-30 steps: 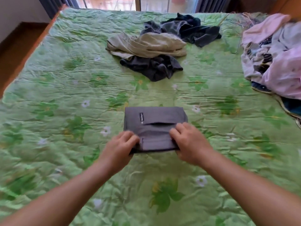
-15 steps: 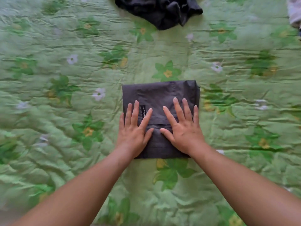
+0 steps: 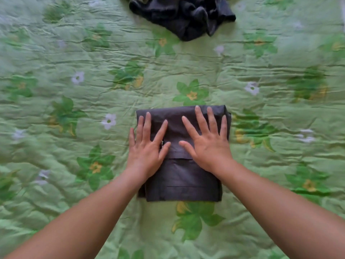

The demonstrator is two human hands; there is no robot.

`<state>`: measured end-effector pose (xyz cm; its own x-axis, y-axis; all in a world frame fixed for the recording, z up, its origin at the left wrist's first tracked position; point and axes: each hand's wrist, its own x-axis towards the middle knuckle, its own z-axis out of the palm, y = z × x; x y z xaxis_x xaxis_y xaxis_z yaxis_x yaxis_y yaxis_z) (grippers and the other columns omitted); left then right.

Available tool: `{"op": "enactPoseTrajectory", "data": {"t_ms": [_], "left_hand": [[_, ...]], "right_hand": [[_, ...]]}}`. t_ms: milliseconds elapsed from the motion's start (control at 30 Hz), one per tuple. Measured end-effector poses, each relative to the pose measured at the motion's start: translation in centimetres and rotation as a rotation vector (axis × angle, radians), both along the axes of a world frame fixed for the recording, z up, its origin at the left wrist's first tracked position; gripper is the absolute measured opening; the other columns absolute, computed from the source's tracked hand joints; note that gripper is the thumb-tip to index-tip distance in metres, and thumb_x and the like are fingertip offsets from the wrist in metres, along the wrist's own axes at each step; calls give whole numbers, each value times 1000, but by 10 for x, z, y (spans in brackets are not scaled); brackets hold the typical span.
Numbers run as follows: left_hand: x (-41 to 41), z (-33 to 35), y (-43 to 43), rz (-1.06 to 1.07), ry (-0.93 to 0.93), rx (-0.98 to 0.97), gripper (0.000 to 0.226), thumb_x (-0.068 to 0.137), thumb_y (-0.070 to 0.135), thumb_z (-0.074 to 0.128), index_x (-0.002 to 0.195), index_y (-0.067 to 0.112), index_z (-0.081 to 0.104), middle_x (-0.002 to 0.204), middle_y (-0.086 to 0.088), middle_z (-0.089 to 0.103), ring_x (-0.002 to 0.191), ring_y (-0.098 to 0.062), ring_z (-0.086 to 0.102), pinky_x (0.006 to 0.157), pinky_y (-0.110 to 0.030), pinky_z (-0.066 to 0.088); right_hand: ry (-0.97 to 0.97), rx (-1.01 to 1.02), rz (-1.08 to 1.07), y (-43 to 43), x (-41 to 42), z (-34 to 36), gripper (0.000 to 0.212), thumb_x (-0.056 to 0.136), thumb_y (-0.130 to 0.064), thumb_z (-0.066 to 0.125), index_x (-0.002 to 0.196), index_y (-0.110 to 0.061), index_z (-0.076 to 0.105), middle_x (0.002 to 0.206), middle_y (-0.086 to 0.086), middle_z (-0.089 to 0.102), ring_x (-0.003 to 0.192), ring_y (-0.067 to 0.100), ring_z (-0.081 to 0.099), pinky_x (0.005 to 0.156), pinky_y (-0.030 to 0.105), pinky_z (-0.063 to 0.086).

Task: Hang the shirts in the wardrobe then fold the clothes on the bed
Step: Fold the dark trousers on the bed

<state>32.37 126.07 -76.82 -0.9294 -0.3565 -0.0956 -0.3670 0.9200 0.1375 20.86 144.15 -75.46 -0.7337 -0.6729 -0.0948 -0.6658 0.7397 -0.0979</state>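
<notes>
The left hand (image 3: 147,150) and the right hand (image 3: 209,146) lie flat with straight, spread fingers on the folded gray cloth (image 3: 183,180) on the bed (image 3: 74,109), probably pressing it smooth, and 1 dark crumpled pile (image 3: 186,17) lies well beyond the cloth.

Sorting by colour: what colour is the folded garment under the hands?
The folded garment is dark grey; head view.

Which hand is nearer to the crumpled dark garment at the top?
Right. The right hand, flat on the folded grey garment, reaches further toward the crumpled dark garment; the left hand, flat beside it, sits further back and left.
</notes>
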Motion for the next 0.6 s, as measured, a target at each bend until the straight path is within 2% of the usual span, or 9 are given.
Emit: {"op": "enactPoseTrajectory", "data": {"t_ms": [67,133,267,367,433,500,567,600], "left_hand": [[-14,-12,-8,23,-29,21,70,95,65,26,157,45,1,166,-6,-21,153,-25,-19,123,-56,2],[-19,-26,-13,23,-31,27,71,94,66,24,157,46,-2,166,-6,-21,153,-25,-20,123,-56,-2],[-21,-32,-16,21,-51,47,72,94,67,25,157,45,0,166,-7,-20,153,-26,-20,122,-55,-6],[-18,-12,-13,31,-80,131,72,97,63,34,159,42,3,165,-9,-23,152,-27,-22,124,-51,-4],[-2,5,-7,115,-41,255,74,98,56,47,159,39,11,166,-12,-18,154,-29,-13,125,-43,2],[21,17,4,220,24,398,75,95,44,60,159,33,22,164,-16,3,153,-30,10,124,-35,11],[39,26,14,339,72,579,74,91,29,71,155,31,34,149,-11,24,139,-22,32,119,-26,20],[44,29,16,409,77,673,74,88,22,73,152,34,38,141,-7,29,130,-15,37,116,-22,23]], "right_hand": [[-32,74,-41,-7,-18,-16,81,89,-80,16,159,-44,-3,168,6,-17,153,35,-19,115,71,-6],[-65,83,-84,-5,-25,-35,84,86,-85,11,156,-45,-11,168,8,-18,153,33,-20,115,71,-8],[-124,64,-101,-5,-26,-44,83,87,-86,8,157,-45,-10,168,8,-16,153,30,-20,116,69,-9],[-194,-20,-166,2,-15,-24,80,93,-76,24,160,-39,0,167,10,-19,153,28,-20,120,62,-7],[-265,-153,-308,17,9,-9,76,97,-63,44,161,-33,15,167,17,-12,155,32,-10,124,54,1],[-373,-334,-510,31,40,3,71,94,-45,63,157,-29,33,165,23,7,153,38,11,124,47,14],[-515,-488,-657,38,60,11,69,89,-28,74,151,-28,44,153,22,31,143,34,32,122,40,23],[-589,-562,-704,40,62,13,69,87,-20,77,149,-28,47,145,19,40,136,30,42,120,37,28]]}}
